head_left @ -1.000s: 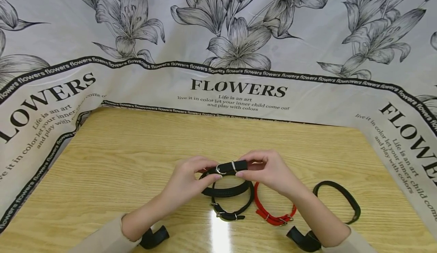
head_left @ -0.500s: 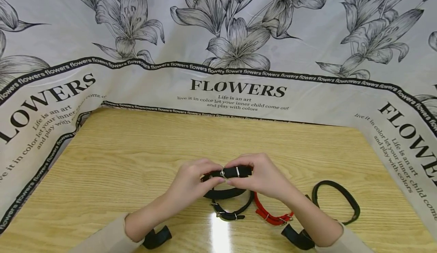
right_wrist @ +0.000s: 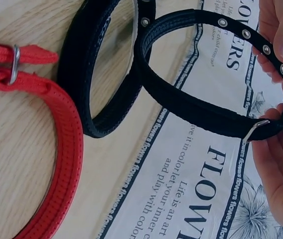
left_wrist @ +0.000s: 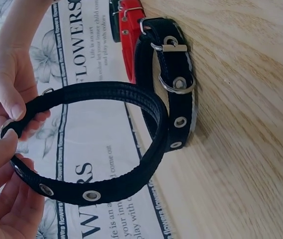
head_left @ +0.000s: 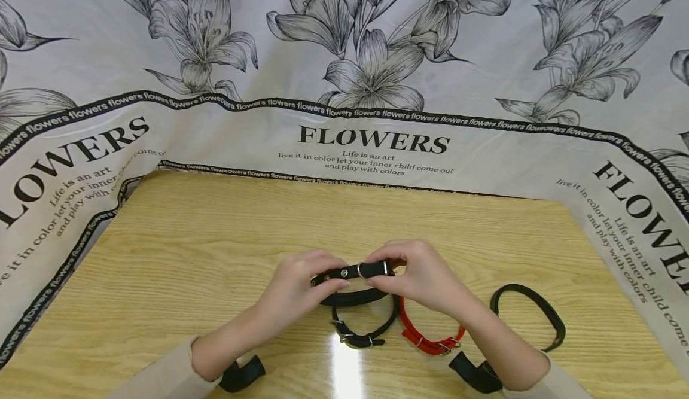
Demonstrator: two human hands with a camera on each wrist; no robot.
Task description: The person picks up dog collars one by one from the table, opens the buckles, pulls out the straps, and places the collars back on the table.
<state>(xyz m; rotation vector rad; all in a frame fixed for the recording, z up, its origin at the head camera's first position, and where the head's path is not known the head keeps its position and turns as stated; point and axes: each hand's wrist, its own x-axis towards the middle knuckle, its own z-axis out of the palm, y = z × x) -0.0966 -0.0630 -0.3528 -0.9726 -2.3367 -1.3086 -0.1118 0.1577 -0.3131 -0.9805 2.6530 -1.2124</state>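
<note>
A black collar (head_left: 355,298) with metal eyelets is held up in a loop above the table, its buckle end at the far side. My left hand (head_left: 301,280) pinches its eyelet end between thumb and fingers. With thumb and fingers my right hand (head_left: 422,273) grips the buckle end, beside a metal ring. In the right wrist view the collar's band (right_wrist: 191,117) forms a wide loop, the buckle partly hidden by the fingers. Just below, a second black collar (head_left: 359,340) lies buckled on the table, and a red collar (head_left: 427,346) is to its right.
Another black collar (head_left: 540,303) lies further right, beyond my right forearm. Dark curved pieces (head_left: 244,375) sit by both wrists. A flower-printed cloth (head_left: 371,154) stands round the wooden table's (head_left: 215,219) back and sides.
My hands first drew together at the buckle, then moved apart again. The metal ring now sits by my right fingers, and an eyelet shows on the strap between the hands.
</note>
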